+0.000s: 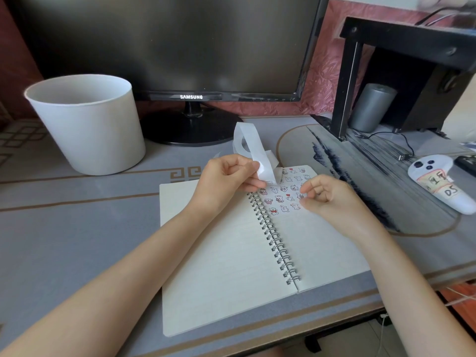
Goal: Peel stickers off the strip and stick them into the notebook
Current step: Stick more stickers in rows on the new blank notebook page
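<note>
White strip (257, 148) between left fingers (242, 164), just above open notebook (226, 253)

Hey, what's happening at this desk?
A person is decorating an open spiral-bound lined notebook with small cartoon bear stickers. The left hand pinches the curled white backing strip above the pages; the right hand hovers with curled fingers at the sticker rows on the right page. Whether it holds one is unclear.
</note>
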`<state>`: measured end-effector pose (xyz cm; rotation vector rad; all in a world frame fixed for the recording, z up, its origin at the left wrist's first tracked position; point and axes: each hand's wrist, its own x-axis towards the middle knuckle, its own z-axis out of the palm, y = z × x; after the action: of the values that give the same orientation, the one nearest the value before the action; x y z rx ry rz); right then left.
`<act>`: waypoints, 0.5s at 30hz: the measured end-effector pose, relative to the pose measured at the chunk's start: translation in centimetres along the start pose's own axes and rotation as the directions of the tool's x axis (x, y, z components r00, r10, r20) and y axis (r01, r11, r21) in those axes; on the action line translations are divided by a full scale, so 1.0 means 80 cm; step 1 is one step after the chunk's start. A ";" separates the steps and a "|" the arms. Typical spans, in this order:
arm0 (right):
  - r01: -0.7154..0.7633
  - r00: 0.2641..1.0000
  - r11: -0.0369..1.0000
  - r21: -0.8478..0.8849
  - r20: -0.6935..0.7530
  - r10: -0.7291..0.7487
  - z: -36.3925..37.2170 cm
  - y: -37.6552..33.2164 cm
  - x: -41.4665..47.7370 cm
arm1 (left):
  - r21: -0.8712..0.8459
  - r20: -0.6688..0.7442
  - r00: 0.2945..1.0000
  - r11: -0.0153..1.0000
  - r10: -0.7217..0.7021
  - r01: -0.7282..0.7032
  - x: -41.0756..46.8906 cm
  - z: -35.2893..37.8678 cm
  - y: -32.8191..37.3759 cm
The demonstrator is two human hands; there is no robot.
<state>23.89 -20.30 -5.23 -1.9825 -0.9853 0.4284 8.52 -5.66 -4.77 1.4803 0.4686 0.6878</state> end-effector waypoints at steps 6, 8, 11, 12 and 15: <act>-0.019 0.998 0.998 0.066 -0.060 0.023 0.006 -0.004 0.002 | -0.009 0.006 1.000 1.000 0.005 -0.005 0.001 0.000 -0.001; -0.014 0.997 1.000 0.002 -0.080 0.014 0.009 -0.004 0.002 | -0.006 0.007 1.000 1.000 0.005 -0.005 0.001 0.000 -0.001; 0.001 0.997 0.999 -0.051 -0.077 -0.005 0.010 -0.005 0.002 | -0.009 0.006 1.000 1.000 0.007 -0.007 0.000 0.000 0.000; 0.007 0.997 0.999 -0.054 -0.075 -0.011 0.009 -0.005 0.002 | -0.009 0.006 1.000 1.000 0.008 -0.008 0.000 0.000 0.000; 0.013 0.997 0.999 -0.049 -0.071 -0.016 0.006 -0.002 0.002 | -0.005 0.005 1.000 1.000 0.007 -0.007 0.001 0.000 0.000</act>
<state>23.65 -19.83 -5.36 -2.0187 -0.9727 0.3259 8.55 -5.59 -4.80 1.4790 0.4578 0.6900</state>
